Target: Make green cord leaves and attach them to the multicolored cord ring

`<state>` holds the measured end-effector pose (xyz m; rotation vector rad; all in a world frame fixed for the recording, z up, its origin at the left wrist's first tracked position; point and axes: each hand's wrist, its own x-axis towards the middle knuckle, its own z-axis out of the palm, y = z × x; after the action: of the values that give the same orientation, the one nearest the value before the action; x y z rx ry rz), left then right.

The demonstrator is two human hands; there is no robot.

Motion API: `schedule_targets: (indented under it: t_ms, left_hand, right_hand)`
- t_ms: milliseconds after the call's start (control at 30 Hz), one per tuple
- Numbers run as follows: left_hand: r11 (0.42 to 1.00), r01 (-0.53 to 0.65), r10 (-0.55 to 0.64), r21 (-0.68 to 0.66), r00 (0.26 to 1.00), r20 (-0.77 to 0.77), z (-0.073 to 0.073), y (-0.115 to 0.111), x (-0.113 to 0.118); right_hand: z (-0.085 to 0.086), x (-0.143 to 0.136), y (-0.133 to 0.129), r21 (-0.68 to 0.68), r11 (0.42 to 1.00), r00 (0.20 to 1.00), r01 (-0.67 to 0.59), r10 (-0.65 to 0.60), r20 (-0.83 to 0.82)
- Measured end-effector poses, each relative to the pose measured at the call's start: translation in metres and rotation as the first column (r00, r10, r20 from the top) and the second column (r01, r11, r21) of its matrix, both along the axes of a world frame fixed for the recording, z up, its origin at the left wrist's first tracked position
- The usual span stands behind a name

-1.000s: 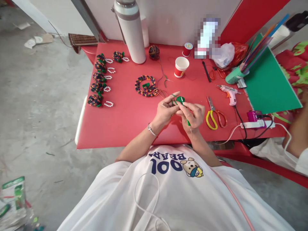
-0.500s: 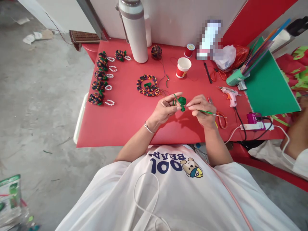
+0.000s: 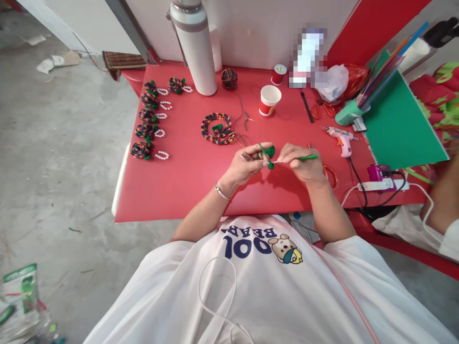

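My left hand (image 3: 245,163) pinches a small piece of green crochet (image 3: 271,165) between thumb and fingers, with green yarn (image 3: 263,152) running over the index finger. Behind that piece shows a small ball of green yarn (image 3: 269,151). My right hand (image 3: 301,162) is closed around a crochet hook (image 3: 309,157) with a green handle. The hook's metal shaft points left, its tip at the green piece. Beyond my hands lies a coiled multicoloured crochet strip (image 3: 205,131) with a green end inside the coil.
Multicoloured crochet flowers (image 3: 141,150) with white bead loops (image 3: 162,155) line the left side. A tumbler (image 3: 196,52), yarn ball (image 3: 229,79), paper cup (image 3: 269,100) and thread spool (image 3: 278,75) stand behind. A pink glue gun (image 3: 343,141), orange-handled scissors (image 3: 330,176) and power strip (image 3: 376,186) lie right.
My right hand has moved slightly right, and the hook has turned so its handle end points up more. The green piece sits a little lower, and the view has shifted slightly.
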<state>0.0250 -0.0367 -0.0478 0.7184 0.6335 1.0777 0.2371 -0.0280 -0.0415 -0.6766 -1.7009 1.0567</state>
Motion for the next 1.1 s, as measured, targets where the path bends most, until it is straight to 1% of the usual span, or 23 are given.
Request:
schedule_targets:
  t_ms: [67, 100, 133, 200, 267, 333, 533, 767, 933, 1033, 1100]
  left_hand:
    - [0.997, -0.073, 0.073, -0.008, 0.997, -0.013, -0.002, -0.001, 0.004]
    - [0.995, -0.096, 0.095, -0.017, 0.995, -0.017, -0.003, -0.001, 0.005]
    - [0.994, -0.106, 0.105, -0.027, 0.994, -0.017, -0.003, 0.000, 0.006]
    - [0.994, -0.101, 0.101, -0.043, 0.995, -0.001, -0.004, 0.000, 0.006]
    - [0.994, -0.094, 0.094, -0.048, 0.995, 0.016, -0.005, 0.000, 0.006]
    - [0.995, -0.091, 0.092, -0.047, 0.996, 0.012, -0.005, 0.001, 0.005]
    - [0.996, -0.086, 0.086, -0.011, 0.996, -0.003, -0.003, -0.001, 0.004]
    - [0.995, -0.080, 0.080, 0.053, 0.997, 0.003, -0.008, -0.001, 0.004]
    - [0.994, -0.096, 0.095, 0.044, 0.995, 0.013, -0.008, -0.001, 0.005]
    - [0.996, -0.080, 0.078, 0.037, 0.996, 0.032, -0.006, 0.000, 0.004]
    - [0.998, -0.046, 0.045, 0.036, 0.999, 0.029, -0.007, 0.000, 0.002]
  right_hand:
    - [-0.017, -0.017, -0.005, -0.092, 0.991, 0.987, 0.101, -0.111, -0.118]
    - [-0.025, -0.026, -0.008, -0.135, 0.976, 0.965, 0.169, -0.192, -0.179]
    - [-0.032, -0.034, -0.010, -0.172, 0.964, 0.947, 0.205, -0.239, -0.212]
    - [-0.041, -0.046, -0.015, -0.227, 0.937, 0.900, 0.266, -0.326, -0.290]
    - [-0.044, -0.052, -0.018, -0.262, 0.923, 0.869, 0.282, -0.361, -0.339]
    - [-0.044, -0.050, -0.018, -0.279, 0.921, 0.867, 0.273, -0.361, -0.343]
    - [-0.043, -0.043, -0.018, -0.273, 0.918, 0.890, 0.288, -0.362, -0.277]
    - [-0.040, -0.046, -0.024, -0.291, 0.924, 0.872, 0.249, -0.344, -0.347]
    - [-0.038, -0.045, -0.025, -0.249, 0.920, 0.885, 0.303, -0.369, -0.283]
    - [-0.038, -0.044, -0.024, -0.241, 0.926, 0.886, 0.289, -0.354, -0.299]
    - [-0.038, -0.042, -0.022, -0.251, 0.932, 0.891, 0.262, -0.334, -0.308]
